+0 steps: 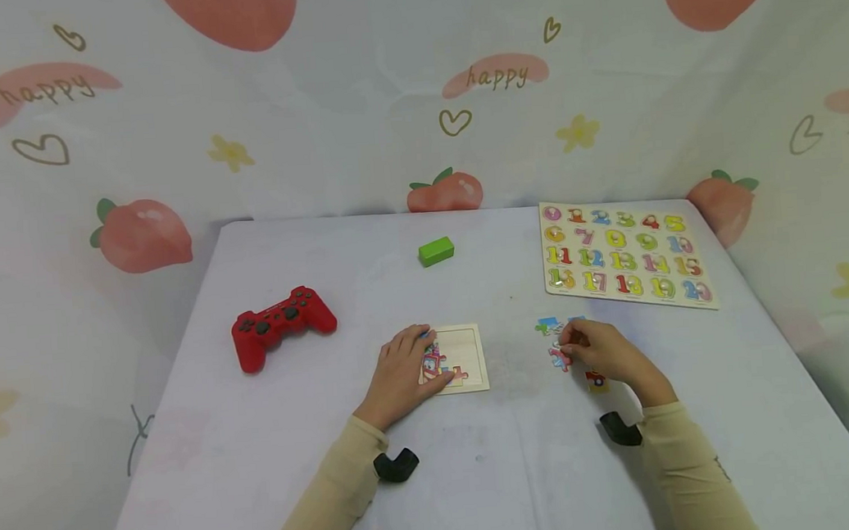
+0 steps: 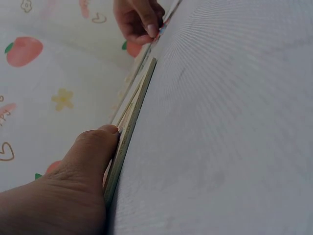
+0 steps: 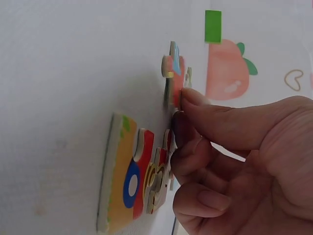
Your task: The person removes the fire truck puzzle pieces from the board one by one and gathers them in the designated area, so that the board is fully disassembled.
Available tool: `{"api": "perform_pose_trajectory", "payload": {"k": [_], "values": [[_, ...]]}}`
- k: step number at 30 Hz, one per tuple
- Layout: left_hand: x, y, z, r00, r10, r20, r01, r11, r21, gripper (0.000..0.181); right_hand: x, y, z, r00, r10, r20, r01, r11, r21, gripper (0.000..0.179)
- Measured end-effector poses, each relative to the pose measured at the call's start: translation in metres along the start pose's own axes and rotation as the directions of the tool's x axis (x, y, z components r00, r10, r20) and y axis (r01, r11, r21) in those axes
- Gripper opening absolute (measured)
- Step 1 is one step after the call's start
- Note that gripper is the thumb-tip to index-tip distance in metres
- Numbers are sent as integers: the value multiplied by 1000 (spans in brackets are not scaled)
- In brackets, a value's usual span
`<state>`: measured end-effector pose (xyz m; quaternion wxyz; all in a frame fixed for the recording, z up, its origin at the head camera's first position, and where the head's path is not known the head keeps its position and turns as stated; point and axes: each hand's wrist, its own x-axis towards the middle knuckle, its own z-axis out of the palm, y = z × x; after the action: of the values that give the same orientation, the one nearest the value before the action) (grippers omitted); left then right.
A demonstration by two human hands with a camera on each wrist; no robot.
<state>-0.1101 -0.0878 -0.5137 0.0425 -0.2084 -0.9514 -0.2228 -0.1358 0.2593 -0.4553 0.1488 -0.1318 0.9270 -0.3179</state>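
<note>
My left hand (image 1: 398, 375) rests over the left side of a small wooden jigsaw tray (image 1: 467, 348), thumb lying along its near edge. A few colourful pieces (image 1: 432, 365) sit inside the tray, partly hidden by that hand. In the left wrist view, the thumb (image 2: 93, 149) presses against the tray's edge (image 2: 128, 129). To the right, my right hand (image 1: 612, 357) pinches a pink and blue jigsaw piece (image 3: 176, 81) between thumb and finger, close over the table. Loose jigsaw pieces lie about it, including a blue one (image 1: 548, 324) and one with a blue-ringed wheel (image 3: 128, 183).
A yellow number board (image 1: 632, 273) lies at the back right of the white table (image 1: 485, 491). Behind the tray is a green block (image 1: 436, 252). At the left sits a red game controller (image 1: 281, 324). A patterned cloth (image 1: 354, 97) hangs behind.
</note>
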Motion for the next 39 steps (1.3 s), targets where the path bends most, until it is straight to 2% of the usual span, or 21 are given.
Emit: {"api": "perform_pose_trajectory", "payload": {"k": [8, 16, 20, 29, 34, 39], "values": [[1, -1, 1, 1000, -13, 25, 13, 1000, 6, 75, 0, -4, -1, 1000, 1, 13, -1, 999, -34, 5], [2, 0, 1, 999, -21, 39, 21, 1000, -4, 75, -6, -6, -3, 998, 0, 68, 4, 998, -66, 28], [2, 1, 1, 998, -21, 56, 21, 1000, -4, 76, -6, -6, -1, 999, -1, 47, 5, 996, -90, 29], [4, 0, 0, 999, -20, 49, 20, 1000, 12, 77, -5, -10, 0, 1000, -21, 21, 23, 992, -123, 27], [2, 0, 0, 999, -18, 44, 18, 1000, 12, 76, -6, -29, 6, 999, -38, -6, 36, 989, -144, 22], [0, -1, 0, 1000, 1, 11, -1, 1000, 6, 72, 1, -61, 36, 992, -125, -18, 121, 980, -156, 21]]}}
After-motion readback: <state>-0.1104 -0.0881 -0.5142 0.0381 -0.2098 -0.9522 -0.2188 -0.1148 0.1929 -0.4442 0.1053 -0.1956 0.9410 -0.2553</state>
